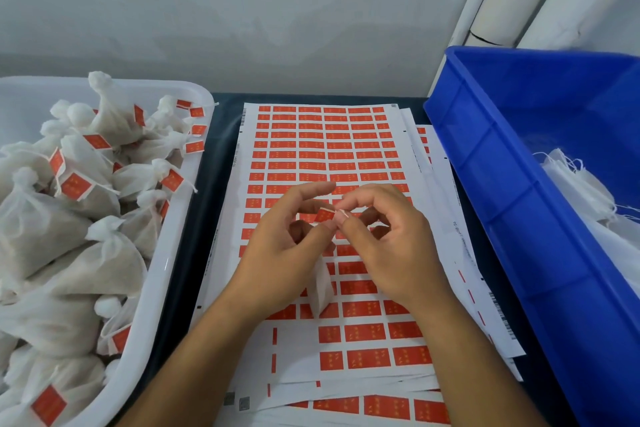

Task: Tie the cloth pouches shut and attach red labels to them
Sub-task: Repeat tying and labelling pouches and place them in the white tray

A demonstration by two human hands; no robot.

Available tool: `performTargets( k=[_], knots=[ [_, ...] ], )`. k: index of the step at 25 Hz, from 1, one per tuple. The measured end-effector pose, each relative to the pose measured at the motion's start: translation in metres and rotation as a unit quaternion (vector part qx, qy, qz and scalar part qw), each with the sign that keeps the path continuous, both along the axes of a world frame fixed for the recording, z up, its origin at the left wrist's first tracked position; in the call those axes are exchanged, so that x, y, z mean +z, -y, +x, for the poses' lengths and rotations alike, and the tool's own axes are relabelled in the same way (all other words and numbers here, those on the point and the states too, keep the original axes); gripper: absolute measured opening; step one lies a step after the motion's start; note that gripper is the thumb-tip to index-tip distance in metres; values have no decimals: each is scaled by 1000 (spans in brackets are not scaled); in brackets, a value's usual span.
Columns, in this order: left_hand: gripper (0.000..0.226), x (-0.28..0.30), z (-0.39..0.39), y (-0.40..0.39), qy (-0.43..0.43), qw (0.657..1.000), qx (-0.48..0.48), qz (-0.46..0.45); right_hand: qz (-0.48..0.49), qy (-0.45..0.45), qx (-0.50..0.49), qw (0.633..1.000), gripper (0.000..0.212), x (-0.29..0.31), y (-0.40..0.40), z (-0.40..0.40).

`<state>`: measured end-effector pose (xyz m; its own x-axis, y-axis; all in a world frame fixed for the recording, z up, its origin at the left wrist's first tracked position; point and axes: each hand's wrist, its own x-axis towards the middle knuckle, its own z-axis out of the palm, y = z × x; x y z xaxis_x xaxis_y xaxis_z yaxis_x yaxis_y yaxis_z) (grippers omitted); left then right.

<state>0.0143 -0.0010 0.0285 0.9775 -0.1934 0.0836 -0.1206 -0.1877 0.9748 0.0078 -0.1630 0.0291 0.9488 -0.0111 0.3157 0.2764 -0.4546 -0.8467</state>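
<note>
My left hand (pixel 284 246) and my right hand (pixel 388 243) meet above the middle of a sheet of red labels (pixel 325 156). Between their fingertips they pinch one small red label (pixel 325 215) and what looks like a thin white string. A white cloth pouch (pixel 322 291) hangs below the hands, partly hidden by my left palm. Whether the label is stuck to the string I cannot tell.
A white tray (pixel 173 253) on the left is heaped with several tied pouches bearing red labels. A blue plastic bin (pixel 502 191) on the right holds white cloth pouches (pixel 581 184). More label sheets are stacked under the top one. A wall stands behind the table.
</note>
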Motion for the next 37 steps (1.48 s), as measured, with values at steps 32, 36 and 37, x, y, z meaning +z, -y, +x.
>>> performTargets(
  k=[32, 36, 37],
  knots=[
    [25, -11, -7, 14, 238, 942, 153, 182, 159, -12, -92, 983, 14, -3, -10, -6],
    [26, -11, -6, 14, 225, 945, 175, 164, 161, -12, -80, 984, 15, -2, -10, -6],
    [26, -10, -6, 14, 221, 945, 180, 159, 158, -11, -73, 985, 15, -2, -10, -6]
  ],
)
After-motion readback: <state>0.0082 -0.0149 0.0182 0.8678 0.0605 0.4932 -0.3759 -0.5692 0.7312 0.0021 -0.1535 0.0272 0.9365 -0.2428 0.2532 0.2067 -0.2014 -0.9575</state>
